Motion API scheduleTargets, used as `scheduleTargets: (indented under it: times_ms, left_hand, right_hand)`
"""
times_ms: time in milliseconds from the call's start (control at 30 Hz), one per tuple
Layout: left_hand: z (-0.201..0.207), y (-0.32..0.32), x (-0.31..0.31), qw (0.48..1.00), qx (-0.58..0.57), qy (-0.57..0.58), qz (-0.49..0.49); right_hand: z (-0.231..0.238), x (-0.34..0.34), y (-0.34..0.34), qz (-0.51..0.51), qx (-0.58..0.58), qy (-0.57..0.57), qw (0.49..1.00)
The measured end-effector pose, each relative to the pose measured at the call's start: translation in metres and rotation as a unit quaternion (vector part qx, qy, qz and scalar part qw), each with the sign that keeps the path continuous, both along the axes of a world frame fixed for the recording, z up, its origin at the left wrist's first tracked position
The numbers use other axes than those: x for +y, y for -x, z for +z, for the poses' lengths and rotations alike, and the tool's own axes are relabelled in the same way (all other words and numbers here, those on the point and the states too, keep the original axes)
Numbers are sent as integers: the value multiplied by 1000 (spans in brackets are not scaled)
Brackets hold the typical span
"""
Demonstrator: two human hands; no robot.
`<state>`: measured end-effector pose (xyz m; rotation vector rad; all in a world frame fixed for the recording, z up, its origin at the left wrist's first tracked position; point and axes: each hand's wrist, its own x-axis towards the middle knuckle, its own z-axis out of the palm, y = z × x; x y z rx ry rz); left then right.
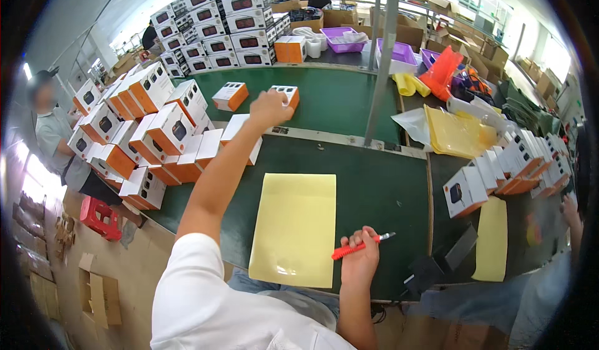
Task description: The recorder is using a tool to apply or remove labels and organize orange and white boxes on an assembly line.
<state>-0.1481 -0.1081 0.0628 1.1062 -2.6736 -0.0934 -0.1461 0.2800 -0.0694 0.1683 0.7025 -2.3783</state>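
My left arm reaches forward across the green table (331, 116). The fingers of my left hand (270, 108) are closed on a small white and orange box (289, 95), partly covering it. A similar box (230, 96) lies just to its left. Close to my body, my right hand (362, 261) grips a red utility knife (348, 249), its metal tip pointing right. Between my arms a yellow sheet (293, 228) lies flat, reaching the table's near edge.
White and orange boxes (163, 131) are piled at left; black and white cartons (246, 32) are stacked behind. A metal post (382, 69) rises from the table. At right are more boxes (465, 191), yellow packets (458, 131) and another person's hand (569, 209). A person (59, 125) stands at left.
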Motion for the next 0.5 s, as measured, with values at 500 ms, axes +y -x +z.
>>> scheduleTargets:
  times_ms: [500]
  left_hand:
    - [-54,88,-105,975,-126,-118,142]
  right_hand:
    - [2,14,-6,9,-11,-14,1000]
